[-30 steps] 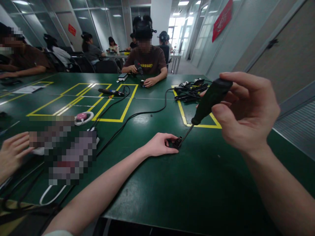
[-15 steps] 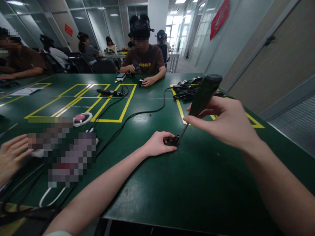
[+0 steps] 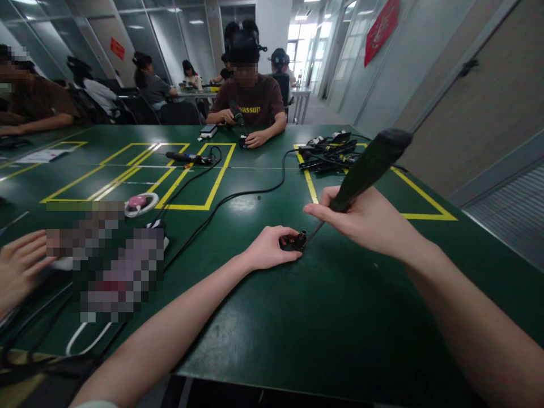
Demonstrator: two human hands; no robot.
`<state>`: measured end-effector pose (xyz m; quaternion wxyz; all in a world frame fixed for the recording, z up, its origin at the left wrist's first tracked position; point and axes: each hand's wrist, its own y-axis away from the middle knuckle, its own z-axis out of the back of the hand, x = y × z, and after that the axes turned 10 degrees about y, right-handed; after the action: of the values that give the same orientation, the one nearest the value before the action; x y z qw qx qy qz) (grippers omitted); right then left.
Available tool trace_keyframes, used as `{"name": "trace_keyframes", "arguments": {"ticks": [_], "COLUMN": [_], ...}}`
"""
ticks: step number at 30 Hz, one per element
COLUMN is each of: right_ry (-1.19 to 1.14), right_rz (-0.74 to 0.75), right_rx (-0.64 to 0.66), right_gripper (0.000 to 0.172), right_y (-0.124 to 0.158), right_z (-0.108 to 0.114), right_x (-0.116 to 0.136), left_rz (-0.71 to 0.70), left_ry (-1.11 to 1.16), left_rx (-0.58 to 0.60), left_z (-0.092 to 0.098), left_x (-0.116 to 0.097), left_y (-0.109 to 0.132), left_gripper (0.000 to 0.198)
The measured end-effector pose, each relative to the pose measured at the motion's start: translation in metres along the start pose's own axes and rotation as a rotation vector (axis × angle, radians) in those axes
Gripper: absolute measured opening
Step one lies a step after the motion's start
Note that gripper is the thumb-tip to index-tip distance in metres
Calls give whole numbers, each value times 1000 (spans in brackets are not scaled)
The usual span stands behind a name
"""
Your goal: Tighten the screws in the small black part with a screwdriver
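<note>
My left hand (image 3: pixel 274 247) rests on the green table, thumb and fingers closed around a small black part (image 3: pixel 300 240) with a short upright cylinder on it. What the part is exactly, I cannot make out. My right hand (image 3: pixel 361 212) grips a screwdriver (image 3: pixel 372 164) with a thick dark handle, low on the handle near the shaft. The screwdriver leans well to the right. Its thin metal shaft slopes down to the left, and the tip meets the right side of the black part or ends close beside it.
Yellow tape outlines mark the green table (image 3: pixel 255 340). Black cables and adapters (image 3: pixel 329 152) are heaped at the back right. An electric screwdriver (image 3: pixel 189 158) lies far left of centre. A co-worker's hand (image 3: pixel 21 269) is at the left edge, by blurred phone-like objects. Opposite sits another person (image 3: pixel 250 96).
The screwdriver has tipped further over to the right, its handle end moving right. My right hand has lowered and its wrist has turned. My left hand keeps its hold on the black part.
</note>
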<state>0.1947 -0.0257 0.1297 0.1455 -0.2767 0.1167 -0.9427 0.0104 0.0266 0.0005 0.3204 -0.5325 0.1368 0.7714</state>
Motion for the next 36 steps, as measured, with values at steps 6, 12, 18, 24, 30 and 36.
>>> {"name": "trace_keyframes", "arguments": {"ticks": [6, 12, 18, 24, 30, 36], "right_ry": [-9, -2, -17, 1, 138, 146], "right_rz": [12, 18, 20, 51, 56, 12], "right_rx": [-186, -180, -122, -95, -109, -74], "right_gripper": [56, 55, 63, 64, 61, 58], "right_y": [2, 2, 0, -2, 0, 2], "right_z": [5, 3, -3, -5, -3, -1], "right_x": [3, 2, 5, 5, 0, -1], "left_rz": [5, 2, -5, 9, 7, 8], "left_ry": [7, 18, 11, 3, 17, 20], "left_rx": [10, 15, 17, 12, 11, 10], "left_z": [0, 1, 1, 1, 0, 0], "left_x": [-2, 1, -2, -3, -3, -3], "left_y": [1, 1, 1, 0, 1, 0], "left_gripper": [34, 34, 33, 34, 34, 32]}}
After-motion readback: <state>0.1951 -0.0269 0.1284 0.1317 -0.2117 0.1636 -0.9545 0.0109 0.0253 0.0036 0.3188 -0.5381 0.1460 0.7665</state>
